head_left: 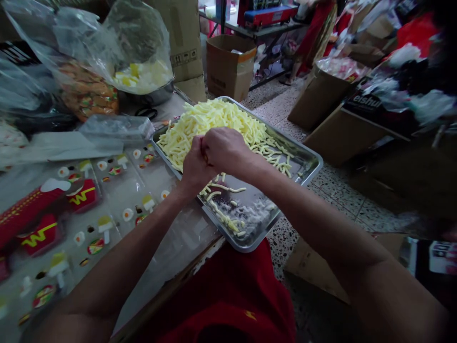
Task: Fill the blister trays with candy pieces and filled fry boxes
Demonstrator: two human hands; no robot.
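Note:
My left hand [195, 163] and my right hand [225, 148] are pressed together, fingers curled, above a metal tray [310, 164]. Whatever lies between them, if anything, is hidden by the knuckles. Right behind them rises a heap of pale yellow strips [217, 116] shaped like French fries. Loose strips [228, 189] and some white powder [252, 212] lie on the tray's near part. The tray sits at the table's edge and partly overhangs my red clothing.
Clear plastic trays [117, 197] with small toy-food pieces and red fry cartons [83, 195] cover the table [189, 228] on the left. Behind them stand a bag of brownish pieces [89, 90] and a metal bowl [157, 95]. Cardboard boxes [230, 71] stand on the speckled floor [342, 190].

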